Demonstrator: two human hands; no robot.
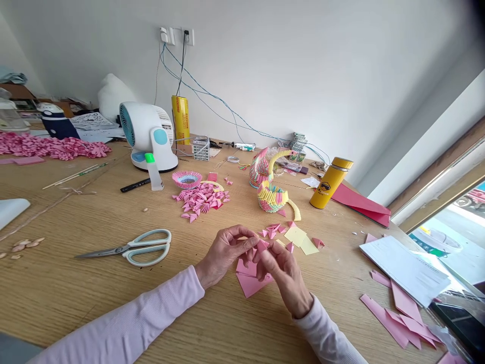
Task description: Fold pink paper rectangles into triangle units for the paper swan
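My left hand [224, 253] and my right hand [285, 273] meet over the wooden table [76, 293], both pinching a small folded pink paper piece [261, 246] between the fingertips. Under the hands lies a stack of pink paper rectangles [248, 283]. Just beyond the fingers sit a few folded pink triangles [272, 231] and two pale yellow paper slips [301, 240]. A larger heap of folded pink triangles [202, 198] lies further back.
Scissors [132, 247] lie to the left. A white desk fan [147, 134], a glue stick [153, 172], a black pen [134, 185], a yellow bottle [330, 183], multicoloured paper models [271, 194], white sheets [405, 268] and pink strips [401, 318] surround the spot.
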